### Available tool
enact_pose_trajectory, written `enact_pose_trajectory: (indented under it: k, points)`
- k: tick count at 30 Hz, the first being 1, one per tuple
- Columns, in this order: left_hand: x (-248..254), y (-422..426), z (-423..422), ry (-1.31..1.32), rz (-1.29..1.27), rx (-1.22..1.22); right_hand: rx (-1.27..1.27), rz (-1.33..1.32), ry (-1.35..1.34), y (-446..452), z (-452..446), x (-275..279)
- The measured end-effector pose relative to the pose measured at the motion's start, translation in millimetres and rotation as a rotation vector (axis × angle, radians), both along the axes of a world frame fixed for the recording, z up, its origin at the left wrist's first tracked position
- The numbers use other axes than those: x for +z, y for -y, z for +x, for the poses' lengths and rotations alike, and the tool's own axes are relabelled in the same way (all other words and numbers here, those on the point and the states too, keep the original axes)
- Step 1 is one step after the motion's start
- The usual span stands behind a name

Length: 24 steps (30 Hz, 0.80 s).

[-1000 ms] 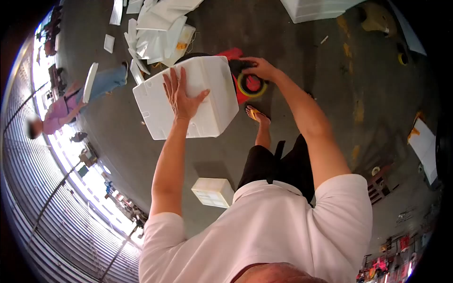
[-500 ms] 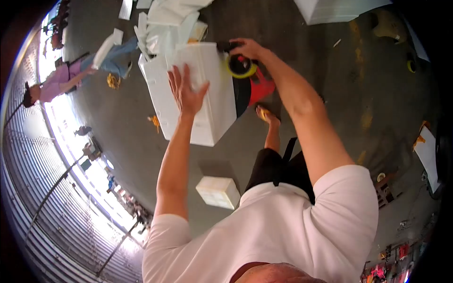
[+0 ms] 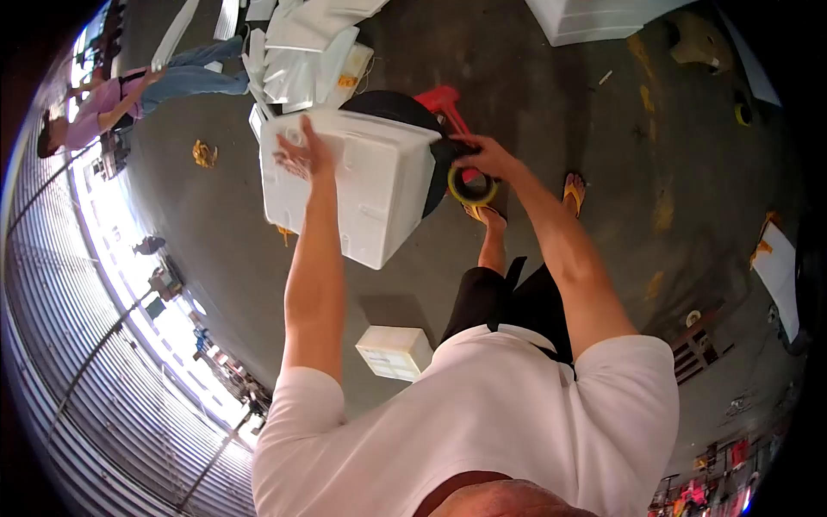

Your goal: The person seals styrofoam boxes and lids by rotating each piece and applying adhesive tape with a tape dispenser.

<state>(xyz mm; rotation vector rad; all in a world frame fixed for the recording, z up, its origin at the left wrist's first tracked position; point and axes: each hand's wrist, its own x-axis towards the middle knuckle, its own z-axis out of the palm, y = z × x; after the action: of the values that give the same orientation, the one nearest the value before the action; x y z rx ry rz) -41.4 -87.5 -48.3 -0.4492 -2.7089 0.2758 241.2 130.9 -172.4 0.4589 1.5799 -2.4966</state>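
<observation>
A white foam box (image 3: 353, 185) rests tilted on a black round top (image 3: 388, 105) with a red part (image 3: 444, 102) beside it. My left hand (image 3: 306, 157) is over the box's upper left side, fingers spread and slightly blurred; whether it presses on the foam I cannot tell. At the box's right end, my right hand (image 3: 489, 160) grips a tape dispenser (image 3: 448, 155), dark in colour. Its yellow tape roll (image 3: 472, 186) hangs just below the fingers.
White foam pieces (image 3: 301, 60) are heaped beyond the box. A smaller white box (image 3: 396, 351) lies on the floor near my legs. At the far left a person (image 3: 112, 108) in a purple top holds a long white piece. Another large white box (image 3: 594, 19) stands at the top right.
The box has turned, showing more of the black top behind it. My right hand and the tape dispenser moved right and nearer me; my left hand slid left. The other person shifted upward in view.
</observation>
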Motion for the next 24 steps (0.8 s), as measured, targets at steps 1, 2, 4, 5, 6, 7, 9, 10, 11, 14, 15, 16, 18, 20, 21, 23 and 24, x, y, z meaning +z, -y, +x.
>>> enact_pose_trajectory:
  k: [1,2,4,5,6,7,9,10,11,14,15,16,18,20,21,23,24]
  points:
    - [11.0,-5.2,22.1,0.038,-0.106,-0.271,-0.022,-0.007,-0.028,-8.9,-15.7,-1.4]
    - [23.2,-11.3,45.0,0.079,-0.214,-0.542,-0.031,-0.014,-0.024,-15.9,-34.9,-4.0]
    - [68.2,-43.4,113.2,0.480,0.150,-0.557,0.019,0.089,-0.074,-24.3,-64.3,-8.0]
    - [69.0,-48.6,108.5,0.491,0.144,-0.549,0.024,0.078,-0.066,-28.1,-63.4,0.4]
    - [64.6,-56.8,98.3,0.473,0.171,-0.445,-0.012,0.017,-0.005,-36.9,-62.3,12.7]
    - [61.8,-58.7,96.1,0.448,0.199,-0.337,-0.045,-0.041,0.052,-36.6,-55.6,15.0]
    - [59.0,-65.6,84.3,0.440,0.232,-0.264,0.104,-0.006,0.062,-16.2,-21.3,-2.3]
    - [58.4,-69.5,77.8,0.420,0.257,-0.155,0.113,-0.143,0.055,-2.9,6.6,-6.5]
    - [55.7,-73.1,72.9,0.396,0.290,-0.039,0.110,0.023,-0.036,3.1,34.2,4.3]
    - [50.9,-73.7,60.9,0.389,0.318,0.073,0.164,0.099,-0.005,18.5,76.3,5.6]
    - [49.7,-74.9,59.0,0.383,0.324,0.108,0.197,0.004,0.123,20.9,82.2,1.7]
    - [48.3,-73.7,57.2,0.386,0.317,0.111,0.234,0.115,0.134,16.2,76.1,11.1]
    - [45.9,-74.8,52.9,0.380,0.315,0.151,0.267,0.218,0.114,18.7,49.9,21.1]
    - [48.4,-76.5,46.3,0.379,0.322,0.236,0.355,0.332,0.145,19.4,28.9,45.3]
    - [51.1,-78.3,45.5,0.372,0.329,0.226,0.409,0.339,0.203,18.2,23.5,63.4]
    - [53.6,-85.7,35.9,0.344,0.415,0.438,0.706,0.752,-0.271,44.5,28.1,58.7]
    - [54.6,-87.0,28.3,0.336,0.422,0.502,0.437,0.505,-0.202,40.5,34.3,62.0]
